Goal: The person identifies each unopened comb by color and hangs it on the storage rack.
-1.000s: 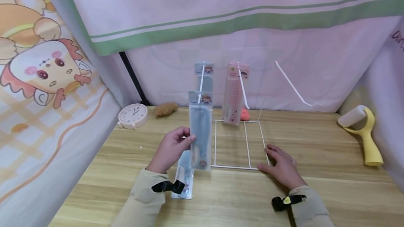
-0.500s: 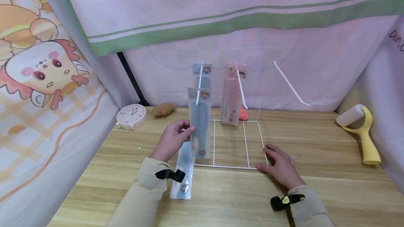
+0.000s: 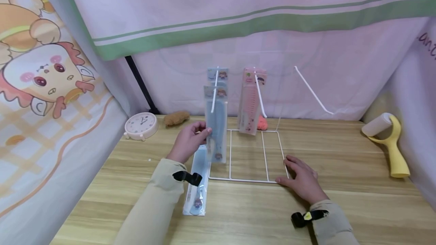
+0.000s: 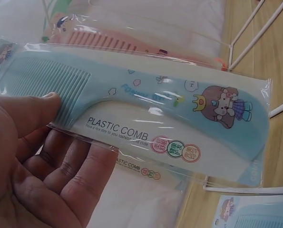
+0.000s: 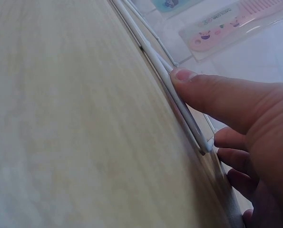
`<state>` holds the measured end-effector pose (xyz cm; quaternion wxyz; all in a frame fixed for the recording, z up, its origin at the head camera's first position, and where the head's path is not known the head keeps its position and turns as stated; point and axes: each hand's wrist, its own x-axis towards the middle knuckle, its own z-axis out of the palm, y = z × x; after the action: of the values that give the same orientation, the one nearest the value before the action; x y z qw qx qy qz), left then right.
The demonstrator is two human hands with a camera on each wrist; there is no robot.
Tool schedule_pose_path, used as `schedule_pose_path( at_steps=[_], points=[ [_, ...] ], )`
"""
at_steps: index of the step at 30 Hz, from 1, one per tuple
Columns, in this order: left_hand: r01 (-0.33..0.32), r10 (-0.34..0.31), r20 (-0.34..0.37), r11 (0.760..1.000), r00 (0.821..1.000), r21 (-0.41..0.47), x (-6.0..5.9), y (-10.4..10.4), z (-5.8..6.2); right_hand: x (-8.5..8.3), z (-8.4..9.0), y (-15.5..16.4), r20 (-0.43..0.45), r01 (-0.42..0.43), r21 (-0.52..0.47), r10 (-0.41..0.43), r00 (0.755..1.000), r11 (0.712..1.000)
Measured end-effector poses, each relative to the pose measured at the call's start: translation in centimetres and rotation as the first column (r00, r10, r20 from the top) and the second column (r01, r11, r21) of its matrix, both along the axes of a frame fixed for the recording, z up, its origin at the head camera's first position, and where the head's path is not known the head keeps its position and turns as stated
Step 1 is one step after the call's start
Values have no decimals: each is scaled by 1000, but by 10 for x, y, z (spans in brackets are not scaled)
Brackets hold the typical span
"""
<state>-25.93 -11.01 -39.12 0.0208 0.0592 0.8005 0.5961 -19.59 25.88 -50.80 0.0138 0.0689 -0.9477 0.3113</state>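
Note:
My left hand [image 3: 186, 143] pinches the left edge of a bagged blue plastic comb [image 3: 217, 133] between thumb and fingers. The bag's top is on the left prong of a white wire display rack [image 3: 247, 180], partway along it. Behind it on the same prong hangs another blue comb pack [image 3: 223, 75]. In the left wrist view the comb [image 4: 174, 104] shows its printed handle. My right hand [image 3: 303, 180] holds the near right corner of the rack's base, thumb on the front wire [image 5: 181, 102]. Pink comb packs [image 3: 249, 105] hang on the middle prong.
Another bagged blue comb [image 3: 196, 201] lies on the table under my left wrist. A pink clock [image 3: 141, 125] and a brown fuzzy object [image 3: 176, 118] stand back left. The right prong [image 3: 313, 90] holds nothing. At the right lies a yellow-handled roller [image 3: 395, 150].
My left hand has slid the blue comb pack back and up along the left prong, away from its tip. The right hand stays at the rack's corner.

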Motion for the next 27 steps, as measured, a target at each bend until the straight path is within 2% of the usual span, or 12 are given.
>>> schedule_pose_path(
  at_steps=[5,12,18,27],
  points=[
    [-3,3,1,1000,1000,-13,-11,2,2,0,0,0,-5,0,0,0,1000,1000],
    [-6,6,30,1000,1000,-8,-28,3,4,0,-1,0,4,4,4,-4,1000,1000],
    [-27,28,71,1000,997,-16,-38,5,7,0,-2,0,22,7,-1,-7,1000,1000],
    [-52,52,36,999,998,-6,-56,9,9,-1,-1,1,16,9,-5,-9,1000,1000]
  ],
)
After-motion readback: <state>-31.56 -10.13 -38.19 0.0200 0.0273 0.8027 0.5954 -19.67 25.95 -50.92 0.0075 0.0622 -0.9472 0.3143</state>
